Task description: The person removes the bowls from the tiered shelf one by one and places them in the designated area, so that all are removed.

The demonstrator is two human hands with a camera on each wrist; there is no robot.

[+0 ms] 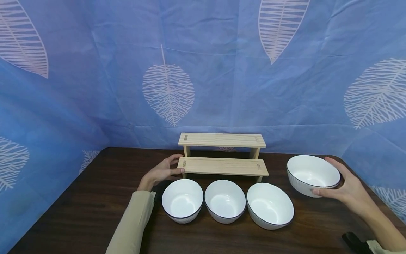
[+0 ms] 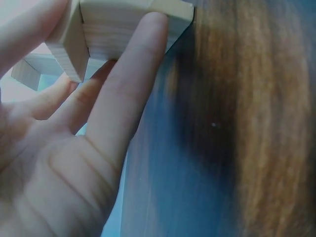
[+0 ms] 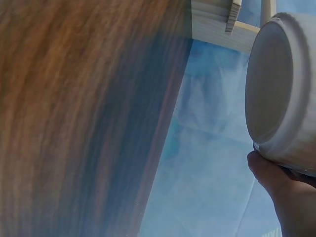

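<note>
A two-step wooden rack [image 1: 223, 166] of pale wood stands toward the back of the table. My left hand [image 1: 162, 170] grips the left end of its lower step, thumb at the front corner; in the left wrist view, fingers lie against the wooden end piece [image 2: 108, 34]. At the right, my right hand [image 1: 352, 187] holds a white, dark-rimmed bowl [image 1: 312, 173] by its right side. The underside of that bowl [image 3: 269, 84] faces the right wrist camera, raised off the table. Before the rack, a row holds a left bowl [image 1: 182, 199], a middle bowl [image 1: 225, 199] and a right bowl [image 1: 270, 204].
Everything stands on a dark brown wooden table [image 1: 95, 197]. Close behind its back edge hangs a blue cloth [image 1: 215, 84] with white leaf prints. The left sleeve [image 1: 131, 222] passes just left of the row of bowls.
</note>
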